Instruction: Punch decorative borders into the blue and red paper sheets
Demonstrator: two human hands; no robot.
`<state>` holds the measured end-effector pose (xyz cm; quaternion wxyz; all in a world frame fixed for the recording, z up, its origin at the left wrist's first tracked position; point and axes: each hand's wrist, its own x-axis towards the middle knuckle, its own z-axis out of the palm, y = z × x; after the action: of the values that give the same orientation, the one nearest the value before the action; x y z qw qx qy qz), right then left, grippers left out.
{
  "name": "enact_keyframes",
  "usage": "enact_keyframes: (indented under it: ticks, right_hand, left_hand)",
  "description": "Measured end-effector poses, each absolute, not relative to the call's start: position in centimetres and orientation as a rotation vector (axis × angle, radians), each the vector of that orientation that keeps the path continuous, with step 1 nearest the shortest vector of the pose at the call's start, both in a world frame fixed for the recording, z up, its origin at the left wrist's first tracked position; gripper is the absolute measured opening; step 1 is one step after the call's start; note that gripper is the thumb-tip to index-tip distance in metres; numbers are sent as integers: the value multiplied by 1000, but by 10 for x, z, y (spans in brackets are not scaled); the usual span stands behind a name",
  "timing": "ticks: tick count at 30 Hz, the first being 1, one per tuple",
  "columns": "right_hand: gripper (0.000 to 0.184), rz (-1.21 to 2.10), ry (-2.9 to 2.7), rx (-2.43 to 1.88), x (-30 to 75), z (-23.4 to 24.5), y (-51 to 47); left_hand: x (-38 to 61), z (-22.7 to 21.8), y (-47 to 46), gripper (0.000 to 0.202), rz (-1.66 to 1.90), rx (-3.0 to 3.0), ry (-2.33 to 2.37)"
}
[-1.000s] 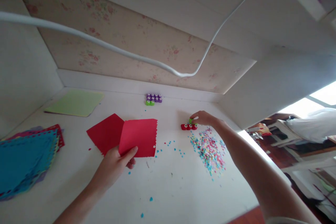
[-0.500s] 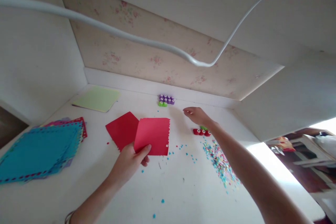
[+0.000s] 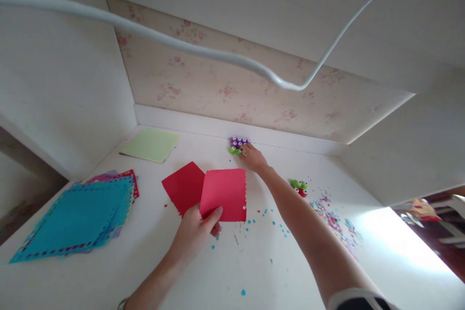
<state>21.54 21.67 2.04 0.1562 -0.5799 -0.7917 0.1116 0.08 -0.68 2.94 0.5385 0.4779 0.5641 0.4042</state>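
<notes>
My left hand [image 3: 196, 231] pinches the near corner of a red paper sheet [image 3: 225, 193] with a notched right edge, thumb on top. A darker red sheet [image 3: 181, 186] lies partly under it. My right hand [image 3: 253, 157] is stretched to the back of the white desk, fingertips touching a cluster of small purple and green craft punches [image 3: 237, 144]. The fingers curl onto the cluster, and whether they grip one I cannot make out. A green and red group of punches [image 3: 299, 187] sits to the right of my forearm.
A stack of blue and red punched sheets [image 3: 78, 213] lies at the left, a pale green sheet [image 3: 150, 145] at the back left. Confetti [image 3: 336, 220] is scattered at the right, blue bits near the middle. A white cable [image 3: 203, 53] hangs across above.
My right hand left the red and green punches at the right and swept left and back to the purple cluster. The left hand keeps its hold on the red sheet.
</notes>
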Motion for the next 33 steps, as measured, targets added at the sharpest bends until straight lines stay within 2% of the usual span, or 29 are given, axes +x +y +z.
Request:
enact_keyframes:
  ticks: [5,11,14,17,24,33]
  right_hand:
    - [26,505,-2073,-1643,213,22,194]
    - [41,803,-1732,-1470,214,19,101]
    - [49,1410,-1091,-1176,219,20,45]
    - [51,1687,-708,-1080,225,22,5]
    - [54,1713,-568,-983,225,24,-18]
    - [35,1647,-706,-1025,224,23,-20]
  left_hand:
    - [-2,33,-6,32,949,1156,1339]
    - [-3,34,-6,33,976,1188,1369]
    - [-1,31,-7,33,978,1211,1388]
    - [2,29,-9,31,957,1285,1420]
    - [10,30,-13,30,959,1363,1460]
    - [15,30,-18,30,966,1433,1461]
